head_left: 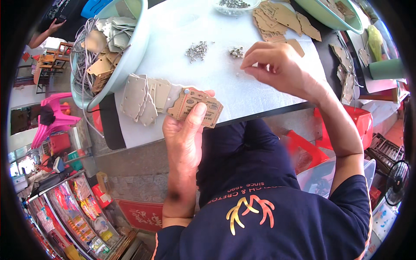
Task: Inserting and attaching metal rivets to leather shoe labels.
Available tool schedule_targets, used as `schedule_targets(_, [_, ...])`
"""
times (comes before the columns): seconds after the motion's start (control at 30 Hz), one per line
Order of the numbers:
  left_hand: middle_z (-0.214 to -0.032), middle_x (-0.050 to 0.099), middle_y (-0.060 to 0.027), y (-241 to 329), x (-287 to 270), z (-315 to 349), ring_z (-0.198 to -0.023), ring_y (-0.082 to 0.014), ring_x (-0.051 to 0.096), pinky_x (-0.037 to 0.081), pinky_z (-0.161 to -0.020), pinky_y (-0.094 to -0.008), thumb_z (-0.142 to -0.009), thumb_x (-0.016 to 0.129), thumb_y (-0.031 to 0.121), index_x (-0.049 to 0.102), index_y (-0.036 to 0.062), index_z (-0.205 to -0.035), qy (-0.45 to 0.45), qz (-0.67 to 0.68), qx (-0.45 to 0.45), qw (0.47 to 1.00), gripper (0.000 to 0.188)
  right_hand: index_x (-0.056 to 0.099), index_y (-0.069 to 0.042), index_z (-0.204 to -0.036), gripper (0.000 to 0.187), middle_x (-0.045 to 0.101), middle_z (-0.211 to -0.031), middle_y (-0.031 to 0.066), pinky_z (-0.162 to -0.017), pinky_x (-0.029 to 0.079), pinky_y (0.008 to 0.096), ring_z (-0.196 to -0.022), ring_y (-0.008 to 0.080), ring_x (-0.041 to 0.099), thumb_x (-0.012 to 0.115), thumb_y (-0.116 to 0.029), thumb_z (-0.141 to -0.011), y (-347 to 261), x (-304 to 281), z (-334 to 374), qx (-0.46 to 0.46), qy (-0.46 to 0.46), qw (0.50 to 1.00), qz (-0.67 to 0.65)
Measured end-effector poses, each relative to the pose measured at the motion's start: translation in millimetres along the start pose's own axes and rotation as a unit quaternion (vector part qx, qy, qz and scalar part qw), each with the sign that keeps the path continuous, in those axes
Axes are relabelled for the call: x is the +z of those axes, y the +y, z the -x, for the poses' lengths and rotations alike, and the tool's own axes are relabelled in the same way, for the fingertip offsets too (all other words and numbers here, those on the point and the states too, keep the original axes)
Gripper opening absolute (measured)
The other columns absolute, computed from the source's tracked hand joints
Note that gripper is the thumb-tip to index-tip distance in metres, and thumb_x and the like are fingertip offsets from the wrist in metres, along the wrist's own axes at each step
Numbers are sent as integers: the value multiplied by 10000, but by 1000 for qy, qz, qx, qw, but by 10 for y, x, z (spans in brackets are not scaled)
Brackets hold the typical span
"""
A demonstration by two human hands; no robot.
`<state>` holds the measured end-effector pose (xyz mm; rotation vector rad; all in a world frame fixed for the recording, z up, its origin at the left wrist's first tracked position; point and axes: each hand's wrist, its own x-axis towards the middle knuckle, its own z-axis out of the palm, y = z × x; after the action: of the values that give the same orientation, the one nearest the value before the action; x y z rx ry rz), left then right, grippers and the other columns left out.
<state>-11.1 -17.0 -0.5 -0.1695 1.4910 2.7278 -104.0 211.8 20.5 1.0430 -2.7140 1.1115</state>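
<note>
My left hand [184, 138] grips a brown printed cardboard tag [212, 109], thumb flat across its face. A small round silvery fastener shows at the tag's upper left corner, and a grey piece sticks out behind it. Over the table, my right hand [281, 71] has thumb and forefinger brought together in a pinch; whatever they may hold is too small to make out. Just beyond those fingers lies a little heap of metal fasteners [236, 53], with a larger heap of fasteners [197, 51] to its left. Overlapping grey tags [138, 100] lie left of my left hand.
A pale blue basin [141, 43] with tags and grey cords stands at the left. Brown cardboard tags [277, 19] are piled at the far right, near a clear bowl [236, 12] of metal parts. A green basin [353, 24] sits beyond. A person's hand [54, 27] appears far left.
</note>
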Motion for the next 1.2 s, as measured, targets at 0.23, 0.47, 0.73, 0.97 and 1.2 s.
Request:
schedule_targets(0.23, [-1075, 612, -88, 8, -29, -3, -980, -154, 597, 482, -899, -325, -896, 596, 10, 568, 1, -1174, 2, 16, -3, 1000, 280, 676, -31, -864, 103, 656, -786, 114, -643, 514, 349, -703, 253, 653, 669, -124, -819, -53, 14, -68, 47, 7, 999, 12])
schedule_targets(0.47, [-1066, 604, -81, 52, 24, -16, -976, -138, 586, 477, -885, -309, -889, 610, 24, 561, -19, -1162, 9, 16, -17, 1000, 281, 642, -23, -812, 139, 620, -818, 123, -689, 512, 414, -758, 326, 636, 632, -158, -841, -171, 116, -64, 6, -13, 989, 147])
schedule_targets(0.73, [-1084, 613, -75, 37, 24, -17, -983, -122, 584, 471, -889, -290, -891, 622, 29, 569, -18, -1169, 9, -12, -17, 1000, 287, 596, -19, -838, 136, 609, -820, 133, -677, 505, 429, -756, 340, 625, 614, -154, -833, -138, 171, -78, -3, -34, 986, 165])
schedule_targets(0.97, [-1065, 633, -62, -27, 62, -2, -958, -106, 589, 474, -873, -273, -895, 632, 38, 599, -22, -1155, 19, -49, 11, 999, 269, 599, -42, -834, 101, 569, -724, 67, -590, 471, 314, -624, 187, 580, 671, -96, -789, -310, 334, 21, 41, 52, 992, -112])
schedule_targets(1.2, [-1072, 642, -72, -42, 98, 16, -974, -108, 595, 475, -872, -269, -904, 630, 49, 602, -34, -1157, 11, -64, 26, 998, 268, 625, -58, -851, 93, 516, -666, 12, -518, 415, 251, -550, 91, 490, 686, -104, -799, -449, 553, 110, 87, 116, 959, -242])
